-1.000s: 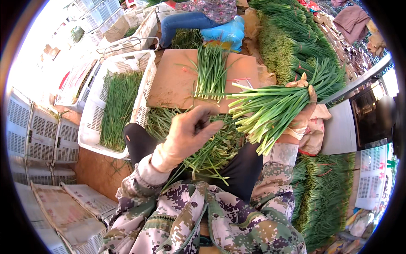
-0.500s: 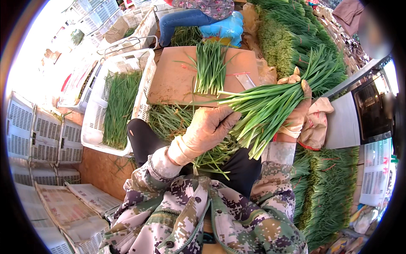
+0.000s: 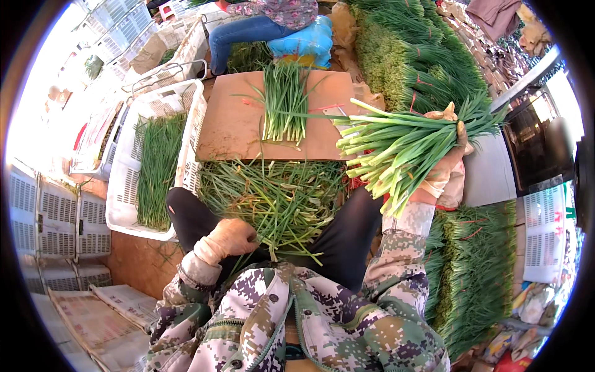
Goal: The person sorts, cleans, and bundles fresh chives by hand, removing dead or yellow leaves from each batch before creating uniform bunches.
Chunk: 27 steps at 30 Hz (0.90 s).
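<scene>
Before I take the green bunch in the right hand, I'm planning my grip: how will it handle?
The green bunch is probably light: the right hand alone holds it. Stalks may slip out, as their pale ends fan apart.

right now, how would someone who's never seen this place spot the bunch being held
Find the big brown board at upper centre, then look just right of it to the right hand. That hand grips the held bunch, its pale stem ends fanned leftward. The bunch on the board lies flat; this one is held in a hand.
</scene>
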Each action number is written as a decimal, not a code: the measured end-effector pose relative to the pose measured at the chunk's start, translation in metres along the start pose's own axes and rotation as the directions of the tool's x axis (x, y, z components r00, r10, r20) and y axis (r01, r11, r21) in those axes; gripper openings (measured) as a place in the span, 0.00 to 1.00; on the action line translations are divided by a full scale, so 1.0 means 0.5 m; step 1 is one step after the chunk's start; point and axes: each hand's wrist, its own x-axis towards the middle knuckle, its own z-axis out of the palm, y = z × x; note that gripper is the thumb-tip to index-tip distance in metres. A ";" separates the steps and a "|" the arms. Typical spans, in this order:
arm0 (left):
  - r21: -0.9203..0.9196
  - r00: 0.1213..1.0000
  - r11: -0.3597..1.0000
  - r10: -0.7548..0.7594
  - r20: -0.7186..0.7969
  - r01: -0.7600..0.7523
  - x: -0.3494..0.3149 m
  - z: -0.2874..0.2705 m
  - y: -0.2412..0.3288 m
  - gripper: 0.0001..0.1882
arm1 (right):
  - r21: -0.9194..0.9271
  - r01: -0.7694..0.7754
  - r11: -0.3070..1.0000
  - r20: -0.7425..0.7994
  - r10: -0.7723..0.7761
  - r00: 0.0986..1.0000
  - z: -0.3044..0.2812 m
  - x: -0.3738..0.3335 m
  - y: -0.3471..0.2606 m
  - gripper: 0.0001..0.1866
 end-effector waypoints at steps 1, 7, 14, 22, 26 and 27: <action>-0.005 1.000 1.000 -0.006 -0.005 0.006 -0.010 -0.021 0.011 0.20 | 0.010 -0.014 1.000 -0.019 0.014 1.000 0.011 -0.003 0.008 0.09; -0.309 0.662 0.811 0.125 -0.739 -0.498 -0.032 -0.141 0.124 0.19 | 0.045 -0.046 0.998 0.018 0.045 0.999 0.045 -0.004 0.044 0.11; -0.495 0.712 0.604 0.182 -0.678 -0.625 0.008 -0.188 0.224 0.16 | -0.049 -0.004 0.999 -0.030 0.002 1.000 0.083 -0.014 0.105 0.18; -0.851 0.841 -0.093 0.130 -0.525 -0.517 0.040 -0.151 0.197 0.14 | 0.081 -0.111 0.991 -0.024 0.113 0.993 0.027 -0.008 0.111 0.19; -0.854 0.849 -0.013 0.103 -0.518 -0.520 0.043 -0.142 0.196 0.14 | 0.065 -0.157 0.985 -0.081 0.162 0.983 0.046 -0.021 0.119 0.13; -0.855 0.850 -0.012 0.100 -0.517 -0.518 0.039 -0.142 0.196 0.14 | 0.098 -0.162 0.982 -0.102 0.172 0.980 0.056 -0.024 0.123 0.12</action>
